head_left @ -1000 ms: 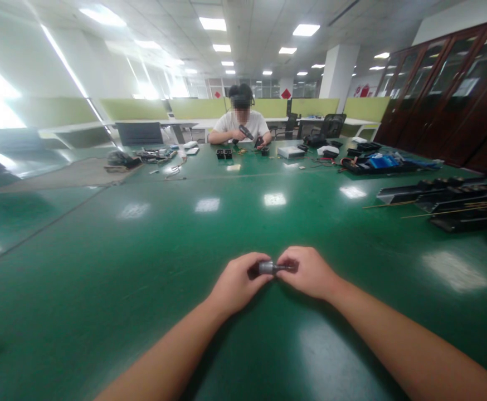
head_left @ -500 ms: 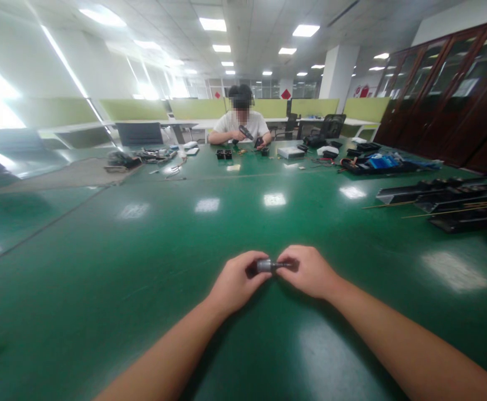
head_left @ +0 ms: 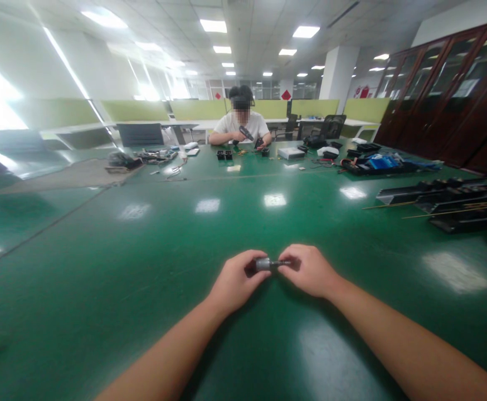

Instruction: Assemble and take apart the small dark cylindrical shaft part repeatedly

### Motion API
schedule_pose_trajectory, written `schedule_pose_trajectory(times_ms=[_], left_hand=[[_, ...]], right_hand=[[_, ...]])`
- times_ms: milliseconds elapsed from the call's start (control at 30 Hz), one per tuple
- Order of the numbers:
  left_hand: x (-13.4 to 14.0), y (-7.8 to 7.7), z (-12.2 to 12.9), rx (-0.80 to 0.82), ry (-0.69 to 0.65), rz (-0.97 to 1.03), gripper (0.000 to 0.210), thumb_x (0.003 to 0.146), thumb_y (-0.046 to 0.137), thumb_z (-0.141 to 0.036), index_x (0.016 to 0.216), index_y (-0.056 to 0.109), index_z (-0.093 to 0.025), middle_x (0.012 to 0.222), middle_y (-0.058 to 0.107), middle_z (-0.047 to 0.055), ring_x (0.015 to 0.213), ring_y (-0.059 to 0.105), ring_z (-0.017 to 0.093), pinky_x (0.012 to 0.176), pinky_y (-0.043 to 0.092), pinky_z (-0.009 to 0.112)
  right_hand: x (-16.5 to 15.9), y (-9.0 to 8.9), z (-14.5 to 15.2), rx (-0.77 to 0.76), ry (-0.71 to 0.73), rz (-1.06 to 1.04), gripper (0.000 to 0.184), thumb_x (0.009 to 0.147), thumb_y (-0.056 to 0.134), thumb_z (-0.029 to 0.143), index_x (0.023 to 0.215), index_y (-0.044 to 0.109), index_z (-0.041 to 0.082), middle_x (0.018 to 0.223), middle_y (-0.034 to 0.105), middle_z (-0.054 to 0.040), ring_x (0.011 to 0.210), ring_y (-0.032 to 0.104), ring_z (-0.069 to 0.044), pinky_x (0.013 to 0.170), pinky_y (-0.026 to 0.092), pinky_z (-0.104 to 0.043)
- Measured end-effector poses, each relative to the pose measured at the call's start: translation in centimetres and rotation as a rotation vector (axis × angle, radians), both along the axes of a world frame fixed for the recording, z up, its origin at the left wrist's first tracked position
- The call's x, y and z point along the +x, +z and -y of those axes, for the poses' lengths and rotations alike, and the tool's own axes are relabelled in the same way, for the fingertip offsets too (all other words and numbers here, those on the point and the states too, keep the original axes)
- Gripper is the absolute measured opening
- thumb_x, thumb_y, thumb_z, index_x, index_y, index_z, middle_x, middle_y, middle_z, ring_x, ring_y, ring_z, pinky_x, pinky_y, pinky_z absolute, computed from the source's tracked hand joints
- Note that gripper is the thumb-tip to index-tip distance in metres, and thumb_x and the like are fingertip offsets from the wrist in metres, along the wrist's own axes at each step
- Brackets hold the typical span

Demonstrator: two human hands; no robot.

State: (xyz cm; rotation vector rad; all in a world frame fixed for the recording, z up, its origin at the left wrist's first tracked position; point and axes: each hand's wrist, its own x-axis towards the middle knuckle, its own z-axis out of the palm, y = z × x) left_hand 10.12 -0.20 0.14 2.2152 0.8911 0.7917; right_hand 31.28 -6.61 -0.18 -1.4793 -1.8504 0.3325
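Just above the green table, a small silver-grey metal cylinder [head_left: 263, 264] with a thin dark shaft lies level between my two hands. My left hand [head_left: 235, 281] pinches the cylinder's body between thumb and fingers. On the other side, the thumb and index finger of my right hand [head_left: 308, 270] close around the dark shaft [head_left: 274, 264]. The shaft's far end is partly covered by my right fingers, so its exact shape cannot be made out.
Across the green table [head_left: 164, 234] a person [head_left: 239, 123] in a white shirt holds a dark power tool [head_left: 246, 132]. Black rails [head_left: 448, 192] with thin rods lie at the right. Behind them sits a tray [head_left: 379, 164] with blue items; loose parts [head_left: 157, 155] lie at the far left.
My right fingertips have shifted very slightly right and up along the shaft. My left hand keeps its grip on the cylinder, almost unmoved.
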Motion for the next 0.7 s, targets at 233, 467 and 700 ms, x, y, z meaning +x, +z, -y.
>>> schedule_pose_trajectory(times_ms=[233, 467, 700], left_hand=[[0.08, -0.13, -0.19, 0.006, 0.021, 0.029, 0.028, 0.079, 0.075, -0.021, 0.106, 0.068, -0.024, 0.101, 0.07, 0.001, 0.088, 0.064, 0.017, 0.081, 0.052, 0.028], [-0.19, -0.26, -0.18, 0.05, 0.035, 0.021, 0.029, 0.079, 0.075, -0.021, 0.106, 0.067, -0.025, 0.098, 0.07, 0.0, 0.083, 0.064, 0.016, 0.077, 0.052, 0.028], [-0.23, -0.23, -0.52, 0.079, 0.036, 0.044, 0.028, 0.079, 0.073, -0.02, 0.107, 0.068, -0.023, 0.101, 0.07, 0.003, 0.091, 0.064, 0.019, 0.087, 0.053, 0.034]], right_hand=[[0.15, 0.03, -0.07, 0.014, -0.011, -0.005, 0.007, 0.078, 0.069, 0.017, 0.083, 0.071, 0.02, 0.076, 0.067, -0.0006, 0.068, 0.058, -0.015, 0.064, 0.041, -0.026], [0.09, 0.1, -0.16, 0.009, -0.039, -0.019, 0.007, 0.077, 0.068, 0.016, 0.082, 0.071, 0.02, 0.075, 0.066, -0.0005, 0.067, 0.058, -0.015, 0.063, 0.041, -0.026], [0.1, 0.24, -0.09, -0.008, -0.064, -0.031, 0.006, 0.077, 0.068, 0.016, 0.08, 0.071, 0.02, 0.073, 0.066, -0.0003, 0.066, 0.058, -0.015, 0.062, 0.041, -0.025]])
